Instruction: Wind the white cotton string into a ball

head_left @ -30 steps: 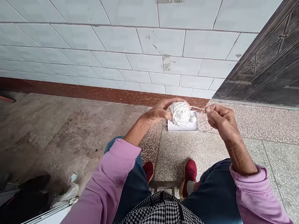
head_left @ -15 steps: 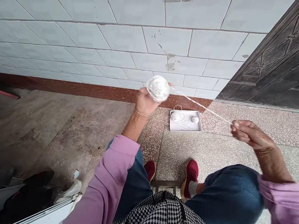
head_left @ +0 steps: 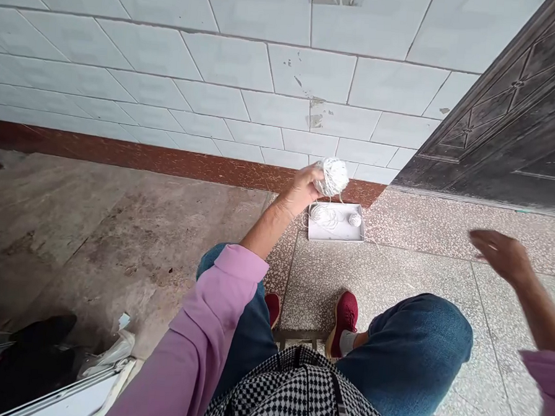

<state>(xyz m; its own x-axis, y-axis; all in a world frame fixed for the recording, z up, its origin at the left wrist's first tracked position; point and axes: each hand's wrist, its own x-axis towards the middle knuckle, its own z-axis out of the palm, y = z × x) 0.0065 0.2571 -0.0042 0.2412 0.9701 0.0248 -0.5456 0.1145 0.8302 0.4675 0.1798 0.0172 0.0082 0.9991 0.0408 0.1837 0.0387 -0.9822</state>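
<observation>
My left hand (head_left: 306, 183) is closed on a ball of white yarn (head_left: 332, 177), held up in front of the wall. A short bit of yarn hangs below the ball. Out to the right, my right hand (head_left: 505, 254) is raised over the floor with its fingers stretched forward. No strand shows between it and the ball. Beneath the yarn ball, a shallow white box (head_left: 336, 236) rests on the floor. Inside it lie a loose pile of white yarn (head_left: 322, 215) and a small yarn ball (head_left: 355, 219).
A tiled wall (head_left: 210, 68) rises ahead, with a dark door (head_left: 509, 139) at its right. My feet in red shoes (head_left: 346, 311) are on the speckled floor (head_left: 320, 272). Dark items and a plastic bag (head_left: 114, 348) lie at lower left.
My left hand has moved right and slightly down with the yarn ball. My right hand has swung further right; the taut strand between the hands no longer shows.
</observation>
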